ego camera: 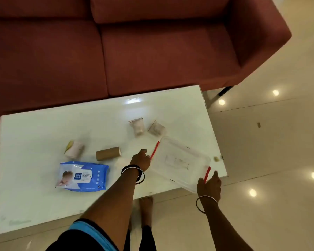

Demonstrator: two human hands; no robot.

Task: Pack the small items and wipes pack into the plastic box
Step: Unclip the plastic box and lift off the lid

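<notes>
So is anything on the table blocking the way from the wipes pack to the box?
Only the left hand, at the box's near clip, sits between it and the wipes pack. The brown roll lies further back, off that line.

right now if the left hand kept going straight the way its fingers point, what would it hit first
Probably the small clear zip bag with a red strip. The left hand points up the table, beside the plastic box and its red clip. Bare tabletop lies between, though depth is hard to judge.
</notes>
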